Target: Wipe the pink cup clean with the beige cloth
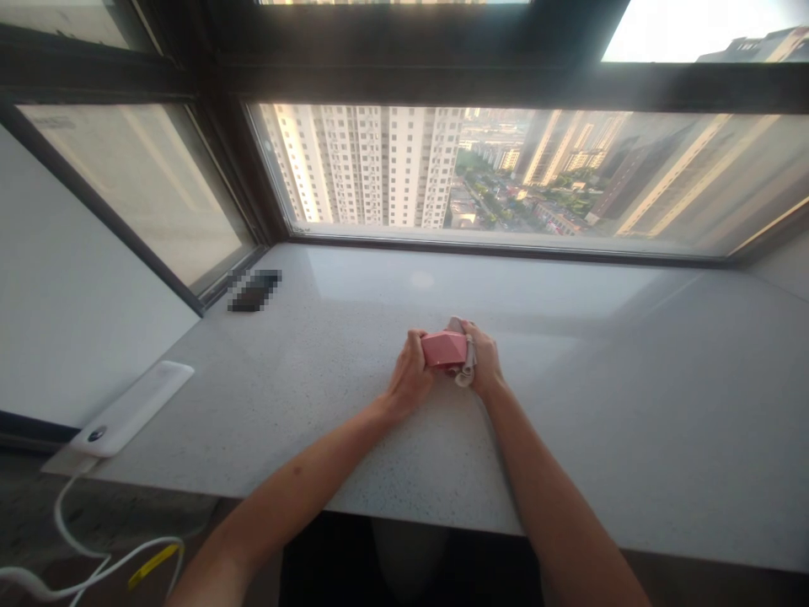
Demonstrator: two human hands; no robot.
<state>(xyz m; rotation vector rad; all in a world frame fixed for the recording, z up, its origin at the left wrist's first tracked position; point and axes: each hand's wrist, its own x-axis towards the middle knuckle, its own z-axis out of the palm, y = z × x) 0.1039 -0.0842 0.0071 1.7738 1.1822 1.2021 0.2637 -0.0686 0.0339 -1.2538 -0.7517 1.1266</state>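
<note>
A small pink faceted box-like object point(445, 349) is held over the pale speckled sill, between both hands. My left hand point(412, 369) grips its left side, thumb on top. On the other side my right hand point(484, 356) is closed around a crumpled greyish-beige cloth point(466, 367), which lies against the object's right side. A fold of the cloth hangs below the fingers. The underside of the pink object is hidden, and I cannot tell what kind of thing it is.
The speckled stone sill point(663, 405) runs along a dark-framed window point(480, 246). At the left edge lies a white power strip point(139, 409) with a white cable point(69, 514) running down. A dark blurred-out object point(254, 291) sits in the back left corner.
</note>
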